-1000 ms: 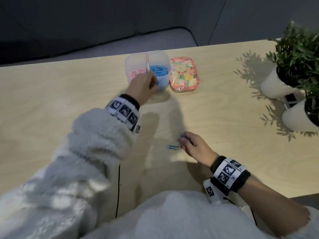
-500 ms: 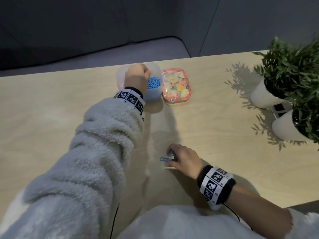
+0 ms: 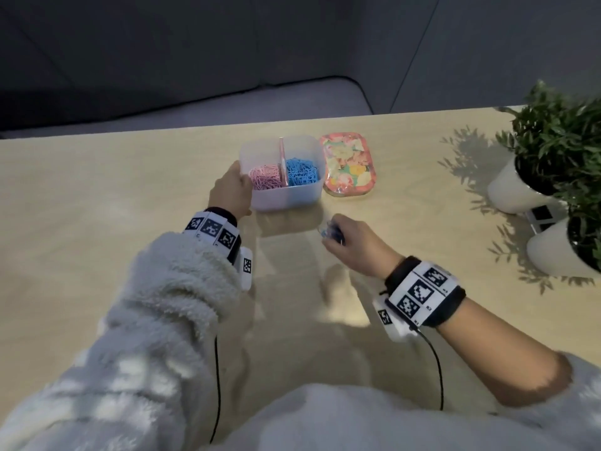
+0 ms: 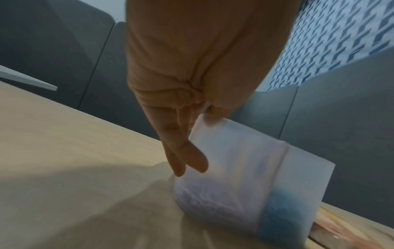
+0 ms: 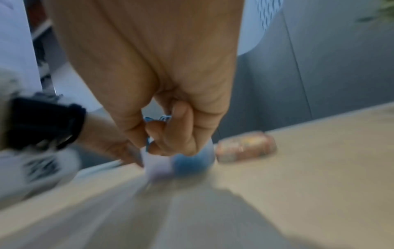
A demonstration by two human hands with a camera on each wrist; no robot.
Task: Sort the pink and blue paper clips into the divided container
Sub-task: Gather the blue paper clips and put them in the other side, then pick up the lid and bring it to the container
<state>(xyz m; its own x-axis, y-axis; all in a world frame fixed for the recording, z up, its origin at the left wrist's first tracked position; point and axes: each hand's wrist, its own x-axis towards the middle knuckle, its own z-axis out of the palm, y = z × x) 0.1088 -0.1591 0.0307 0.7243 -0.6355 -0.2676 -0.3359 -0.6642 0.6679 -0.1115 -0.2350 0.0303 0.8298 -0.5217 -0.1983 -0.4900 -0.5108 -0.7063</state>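
Observation:
The translucent divided container (image 3: pixel 286 198) stands at the table's far middle, with pink clips (image 3: pixel 264 181) in its left half and blue clips (image 3: pixel 301 172) in its right half, a pink divider (image 3: pixel 282 161) between them. My left hand (image 3: pixel 242 187) holds the container's left wall (image 4: pixel 230 151), fingers (image 4: pixel 183 161) down the outside and thumb at the rim. My right hand (image 3: pixel 328 231) hovers just in front of the container's right side, fingers curled, pinching a few blue paper clips (image 5: pixel 157 118). The right wrist view is blurred.
A floral lid (image 3: pixel 349 167) lies flat right of the container. Two white pots with green plants (image 3: pixel 520 190) (image 3: pixel 559 252) stand at the right edge. A dark sofa sits beyond the table's far edge. Cables run from both wristbands.
My left hand has come off the container's top and now holds its left wall. My right hand has lifted the blue clips off the table and carried them toward the container.

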